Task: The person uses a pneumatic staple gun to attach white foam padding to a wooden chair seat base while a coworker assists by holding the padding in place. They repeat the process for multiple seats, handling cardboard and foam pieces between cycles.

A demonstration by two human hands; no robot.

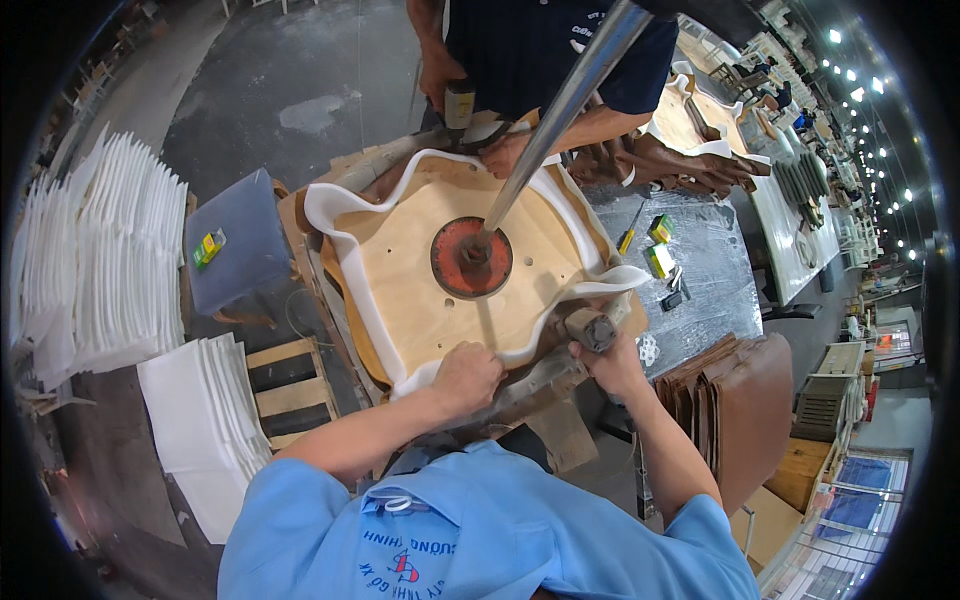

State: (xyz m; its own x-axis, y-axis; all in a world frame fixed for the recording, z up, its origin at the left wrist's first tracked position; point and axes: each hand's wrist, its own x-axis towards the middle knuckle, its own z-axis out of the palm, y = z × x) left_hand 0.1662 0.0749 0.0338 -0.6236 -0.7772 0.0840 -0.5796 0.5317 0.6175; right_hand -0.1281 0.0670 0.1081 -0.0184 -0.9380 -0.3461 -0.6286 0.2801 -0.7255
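A pale plywood seat panel [400, 225] lies in front of me, with white foam padding [362, 290] standing up wavily around its edge and brown covering material showing beneath. A red round disc [452, 262] on a metal rod [560, 115] rests on its middle. My left hand [468, 380] is closed at the near edge of the panel, pinching the foam and covering there. My right hand [615, 362] grips a staple gun [590, 328], its head by the panel's near right corner.
Opposite, a person in dark clothing holds another staple gun [459, 104] and has a hand [505, 155] on the far edge. Small boxes [660, 262] lie on the wrapped table at right. Brown sheets [745, 410] stand near right; white foam sheets [110, 250] are stacked left.
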